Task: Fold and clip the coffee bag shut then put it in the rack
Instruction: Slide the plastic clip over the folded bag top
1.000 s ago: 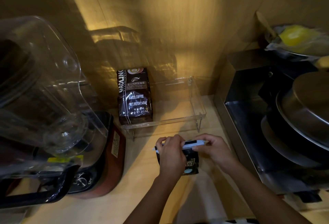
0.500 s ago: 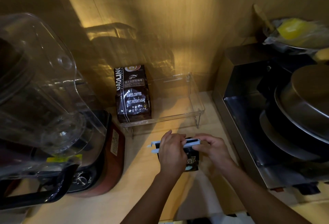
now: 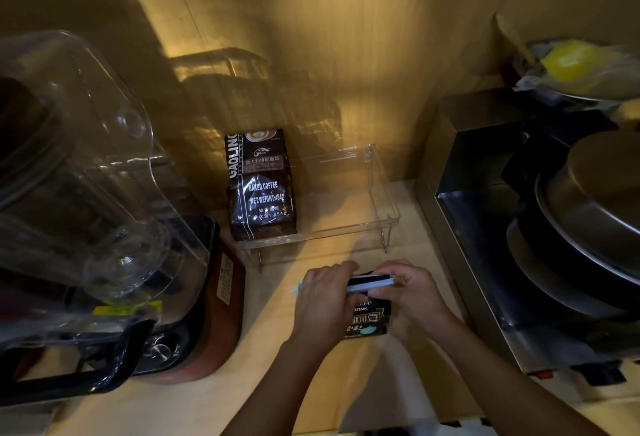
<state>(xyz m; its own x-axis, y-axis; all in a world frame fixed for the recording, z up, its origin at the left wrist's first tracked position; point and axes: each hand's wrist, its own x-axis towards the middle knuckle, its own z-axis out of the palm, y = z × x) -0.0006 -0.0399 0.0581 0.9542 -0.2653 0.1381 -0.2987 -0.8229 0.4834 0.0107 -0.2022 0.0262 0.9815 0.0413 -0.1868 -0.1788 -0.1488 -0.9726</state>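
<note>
A small black coffee bag [image 3: 369,319] stands on the wooden counter in front of me, its top folded over. A long white clip [image 3: 375,284] lies across the fold. My left hand [image 3: 327,307] grips the clip's left part and covers the bag's left side. My right hand [image 3: 412,291] pinches the clip's right end over the fold. Behind them stands a clear acrylic rack [image 3: 381,217] on thin legs, with a larger dark coffee bag [image 3: 261,186] upright in its left half.
A blender with a clear cover [image 3: 76,172] and red-black base [image 3: 207,314] crowds the left. A steel appliance [image 3: 485,227] with stacked metal pans [image 3: 595,213] fills the right. A bowl with something yellow [image 3: 575,64] sits at the back right. A wooden wall is behind.
The clip's jaws, apart at the left half a second ago, now lie together along the fold. Both hands stay on the clip and bag, with hardly any shift.
</note>
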